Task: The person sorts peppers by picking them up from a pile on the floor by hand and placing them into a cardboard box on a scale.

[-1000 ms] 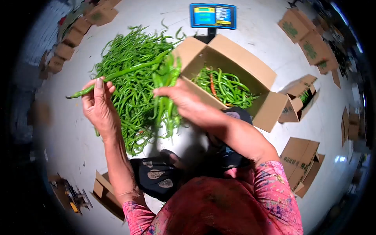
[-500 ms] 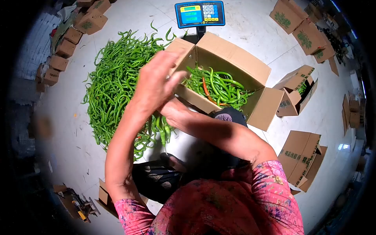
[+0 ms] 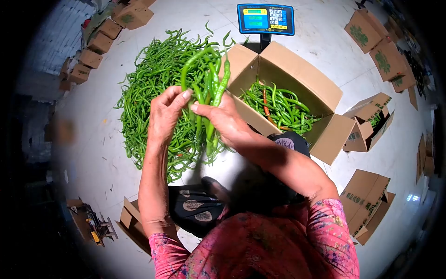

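A bunch of long green peppers [image 3: 214, 88] is held upright in my right hand [image 3: 222, 116], the thumb across the stalks. Just left of it, my left hand [image 3: 168, 109] pinches one curved green pepper [image 3: 186, 69] between thumb and fingers, close against the bunch. Behind both hands a large pile of green peppers [image 3: 144, 93] is spread on the floor. To the right, an open cardboard box [image 3: 297, 65] holds green peppers [image 3: 283, 107] with a few red ones among them.
A scale display [image 3: 265, 19] stands behind the open box. More cartons lie at the right [image 3: 364, 202], with a smaller one holding green peppers [image 3: 367, 122]. Boxes line the back left [image 3: 100, 43] and back right [image 3: 367, 30]. Another open box [image 3: 134, 223] is by my left elbow.
My left hand has come down and left from over my right hand and now grips a curved pepper. The bunch in my right hand is in full view again. The camera view has shifted slightly.
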Available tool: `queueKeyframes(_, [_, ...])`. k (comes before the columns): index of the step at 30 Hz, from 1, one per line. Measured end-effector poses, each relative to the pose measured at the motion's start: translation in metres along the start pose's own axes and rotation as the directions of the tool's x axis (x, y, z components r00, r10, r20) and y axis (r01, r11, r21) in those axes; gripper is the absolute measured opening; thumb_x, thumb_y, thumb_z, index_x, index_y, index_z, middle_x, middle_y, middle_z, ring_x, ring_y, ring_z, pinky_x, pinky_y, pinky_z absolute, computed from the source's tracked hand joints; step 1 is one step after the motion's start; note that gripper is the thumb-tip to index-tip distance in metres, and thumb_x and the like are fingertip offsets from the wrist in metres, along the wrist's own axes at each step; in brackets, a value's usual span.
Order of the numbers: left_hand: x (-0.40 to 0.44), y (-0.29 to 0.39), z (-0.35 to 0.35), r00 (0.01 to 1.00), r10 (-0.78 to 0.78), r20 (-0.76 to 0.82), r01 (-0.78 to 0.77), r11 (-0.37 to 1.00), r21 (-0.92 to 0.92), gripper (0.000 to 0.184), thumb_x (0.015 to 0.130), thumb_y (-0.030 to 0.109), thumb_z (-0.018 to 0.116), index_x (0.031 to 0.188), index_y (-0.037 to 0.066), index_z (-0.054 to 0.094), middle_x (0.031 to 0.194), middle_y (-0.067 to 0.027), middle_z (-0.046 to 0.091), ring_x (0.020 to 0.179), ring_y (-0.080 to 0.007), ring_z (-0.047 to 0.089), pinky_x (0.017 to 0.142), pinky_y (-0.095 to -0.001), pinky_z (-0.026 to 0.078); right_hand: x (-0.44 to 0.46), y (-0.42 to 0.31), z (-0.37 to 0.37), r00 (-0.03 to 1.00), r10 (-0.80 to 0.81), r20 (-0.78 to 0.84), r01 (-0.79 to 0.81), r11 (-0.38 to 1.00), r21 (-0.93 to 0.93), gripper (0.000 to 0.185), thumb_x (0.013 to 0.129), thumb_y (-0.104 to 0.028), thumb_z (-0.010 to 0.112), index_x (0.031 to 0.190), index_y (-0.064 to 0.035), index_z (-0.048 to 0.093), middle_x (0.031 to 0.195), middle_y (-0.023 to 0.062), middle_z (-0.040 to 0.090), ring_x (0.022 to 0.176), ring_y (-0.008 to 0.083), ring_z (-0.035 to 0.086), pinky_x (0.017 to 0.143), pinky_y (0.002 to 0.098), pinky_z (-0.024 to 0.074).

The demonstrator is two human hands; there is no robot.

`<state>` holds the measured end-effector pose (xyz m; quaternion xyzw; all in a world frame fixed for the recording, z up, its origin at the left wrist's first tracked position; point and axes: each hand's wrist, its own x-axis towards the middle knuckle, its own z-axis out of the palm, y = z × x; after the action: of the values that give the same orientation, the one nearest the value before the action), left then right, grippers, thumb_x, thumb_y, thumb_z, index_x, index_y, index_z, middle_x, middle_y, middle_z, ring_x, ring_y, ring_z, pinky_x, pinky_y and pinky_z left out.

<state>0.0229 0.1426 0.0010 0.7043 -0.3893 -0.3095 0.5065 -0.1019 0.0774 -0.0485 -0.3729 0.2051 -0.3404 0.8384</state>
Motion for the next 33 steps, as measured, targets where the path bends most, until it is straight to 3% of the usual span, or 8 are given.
queueKeyframes(5, [0.005, 0.008, -0.012, 0.996, -0.071, -0.056, 0.057, 0.973, -0.225, 0.024, 0.089, 0.026, 0.065, 0.095, 0.002, 0.067, 0.068, 0.0042, 0.052, 0.057, -0.0044, 0.045, 0.052, -0.0193, 0.037, -0.003, -0.009, -0.001, 0.994, 0.11, -0.013, -0.108, 0.991, 0.072, 0.038, 0.079, 0.006, 0.061, 0.115, -0.0015, 0.055, 0.097, 0.0053, 0.064, 0.084, 0.0169, 0.061, 0.078, 0.0314, 0.0489])
queueKeyframes(12, [0.014, 0.04, 0.022, 0.984, -0.124, 0.126, 0.145, 0.974, -0.173, 0.024, 0.087, 0.026, 0.068, 0.096, 0.004, 0.063, 0.067, 0.0066, 0.051, 0.05, -0.0013, 0.045, 0.044, -0.0165, 0.037, -0.005, 0.015, 0.003, 0.984, 0.178, 0.016, -0.177, 0.984, -0.033, 0.031, 0.084, 0.005, 0.049, 0.11, -0.0076, 0.061, 0.104, 0.0016, 0.063, 0.081, 0.0082, 0.057, 0.065, 0.0229, 0.0422])
queueKeyframes(15, [0.03, 0.056, 0.053, 0.98, -0.092, 0.178, 0.11, 0.99, -0.092, 0.024, 0.085, 0.025, 0.07, 0.093, 0.005, 0.06, 0.069, 0.0045, 0.052, 0.053, -0.0026, 0.046, 0.045, -0.0178, 0.038, -0.016, 0.049, -0.011, 0.99, 0.12, 0.07, -0.119, 0.993, -0.021, 0.026, 0.091, -0.006, 0.047, 0.116, -0.0083, 0.05, 0.099, -0.002, 0.054, 0.081, 0.0067, 0.049, 0.069, 0.0192, 0.0371])
queueKeyframes(17, [0.045, 0.056, 0.075, 0.974, -0.066, 0.218, 0.079, 0.996, -0.051, 0.027, 0.085, 0.026, 0.071, 0.094, 0.004, 0.059, 0.069, 0.0033, 0.053, 0.054, -0.0039, 0.047, 0.046, -0.0192, 0.039, -0.035, 0.04, -0.039, 0.898, 0.305, 0.316, -0.331, 0.943, 0.03, 0.027, 0.094, -0.015, 0.046, 0.119, -0.0076, 0.042, 0.093, -0.0026, 0.046, 0.079, 0.0081, 0.044, 0.072, 0.0212, 0.0364])
queueKeyframes(20, [0.069, 0.037, 0.101, 0.949, -0.109, 0.296, 0.128, 0.991, -0.044, 0.036, 0.086, 0.029, 0.07, 0.102, -0.001, 0.058, 0.077, -0.003, 0.057, 0.061, -0.0085, 0.054, 0.049, -0.0216, 0.044, -0.041, 0.006, -0.029, 0.894, 0.329, 0.303, -0.359, 0.932, 0.046, 0.028, 0.096, -0.026, 0.047, 0.112, -0.007, 0.034, 0.085, -0.0032, 0.035, 0.078, 0.0087, 0.035, 0.072, 0.0226, 0.0334])
queueKeyframes(22, [0.062, 0.047, 0.105, 0.973, -0.093, 0.213, 0.111, 0.991, -0.075, 0.042, 0.087, 0.03, 0.067, 0.112, -0.002, 0.057, 0.088, -0.0082, 0.06, 0.068, -0.011, 0.057, 0.056, -0.0227, 0.048, -0.034, 0.009, -0.032, 0.929, 0.144, 0.341, -0.197, 0.972, 0.126, 0.037, 0.094, -0.029, 0.05, 0.119, -0.006, 0.034, 0.095, -0.0008, 0.04, 0.084, 0.0087, 0.039, 0.074, 0.0274, 0.0348])
queueKeyframes(28, [0.034, 0.059, 0.041, 0.997, 0.074, 0.034, -0.067, 0.984, -0.162, 0.03, 0.089, 0.023, 0.063, 0.11, 0.0, 0.062, 0.094, -0.0068, 0.064, 0.076, -0.0108, 0.059, 0.064, -0.0222, 0.047, -0.009, -0.005, -0.009, 0.97, 0.243, 0.014, -0.241, 0.949, 0.202, 0.041, 0.083, -0.003, 0.061, 0.123, -0.0037, 0.05, 0.102, 0.0048, 0.059, 0.091, 0.0142, 0.054, 0.081, 0.0305, 0.0464])
queueKeyframes(33, [0.004, 0.038, 0.003, 0.996, 0.038, -0.08, -0.042, 0.998, -0.044, 0.032, 0.086, 0.023, 0.066, 0.11, 0.002, 0.062, 0.094, -0.0036, 0.064, 0.077, -0.0098, 0.057, 0.063, -0.0221, 0.043, -0.004, -0.01, -0.004, 0.981, 0.192, -0.033, -0.186, 0.973, 0.136, 0.023, 0.086, -0.007, 0.063, 0.108, -0.0026, 0.059, 0.093, 0.0036, 0.062, 0.079, 0.0133, 0.058, 0.072, 0.0299, 0.0486])
